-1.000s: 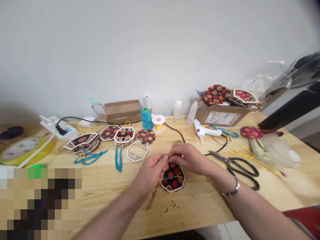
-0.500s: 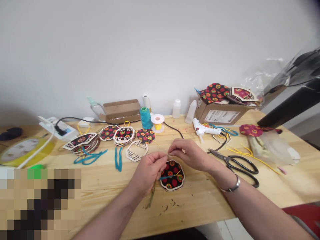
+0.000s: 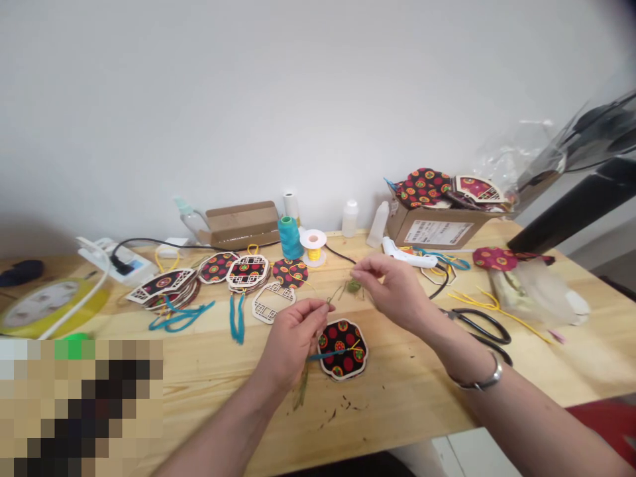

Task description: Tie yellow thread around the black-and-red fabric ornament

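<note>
My left hand [image 3: 297, 334] is closed in a pinch on thin green stems, whose lower ends [image 3: 301, 391] hang below the fingers. Up and to the right, my right hand [image 3: 390, 288] pinches a thin strand beside a small green tuft [image 3: 353, 285]. Thin strands run between the two hands. Below them a lobed ornament [image 3: 342, 349] with dark patterned fabric and a pale rim lies flat on the wooden table, a blue cord and a short yellow cord across its face.
Black-handled scissors [image 3: 484, 324] and a white glue gun [image 3: 407, 255] lie right. Behind stand a blue thread cone [image 3: 290, 238], a yellow spool [image 3: 313, 244] and a cardboard box [image 3: 432, 228]. More ornaments [image 3: 247, 271] lie left; dark scraps [image 3: 345, 402] lie near the front.
My right hand has moved up and to the right, away from my left hand, opening a gap between them. The green tuft and strands now show. My left hand has barely moved.
</note>
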{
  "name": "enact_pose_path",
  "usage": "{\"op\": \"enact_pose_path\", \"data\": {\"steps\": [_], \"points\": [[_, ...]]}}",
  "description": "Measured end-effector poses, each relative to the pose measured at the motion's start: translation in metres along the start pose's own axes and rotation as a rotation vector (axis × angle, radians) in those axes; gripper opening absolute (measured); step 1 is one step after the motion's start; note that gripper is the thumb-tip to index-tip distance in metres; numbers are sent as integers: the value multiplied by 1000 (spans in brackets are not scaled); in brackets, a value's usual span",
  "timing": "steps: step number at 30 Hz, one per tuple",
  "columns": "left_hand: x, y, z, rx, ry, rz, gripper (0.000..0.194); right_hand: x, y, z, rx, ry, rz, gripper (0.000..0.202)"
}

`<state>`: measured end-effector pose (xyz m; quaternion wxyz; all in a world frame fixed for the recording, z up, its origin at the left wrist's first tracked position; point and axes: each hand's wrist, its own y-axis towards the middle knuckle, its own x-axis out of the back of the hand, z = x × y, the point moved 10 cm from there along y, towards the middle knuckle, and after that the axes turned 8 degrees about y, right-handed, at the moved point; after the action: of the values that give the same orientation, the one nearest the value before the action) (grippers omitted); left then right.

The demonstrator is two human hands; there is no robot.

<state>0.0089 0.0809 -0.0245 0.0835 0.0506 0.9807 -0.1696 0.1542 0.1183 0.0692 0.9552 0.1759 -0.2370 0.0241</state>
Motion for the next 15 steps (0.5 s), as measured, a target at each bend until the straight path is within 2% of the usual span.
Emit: {"op": "enact_pose_path", "data": {"steps": [3, 7, 11, 15], "points": [[1, 0, -2, -7, -15, -2, 25, -27, -5, -17, -148, 107, 148, 17], [1, -1, -2, 5, -41, 6, 23, -51, -15, -43, -322, 401, 225, 18], [-2, -1, -2, -1, -22, 24, 22, -61, -20, -52, -393, 562, 271, 22], [-3, -2, 2, 11, 23, 35, 22, -62, -23, -47, -403, 639, 288, 21]]}}
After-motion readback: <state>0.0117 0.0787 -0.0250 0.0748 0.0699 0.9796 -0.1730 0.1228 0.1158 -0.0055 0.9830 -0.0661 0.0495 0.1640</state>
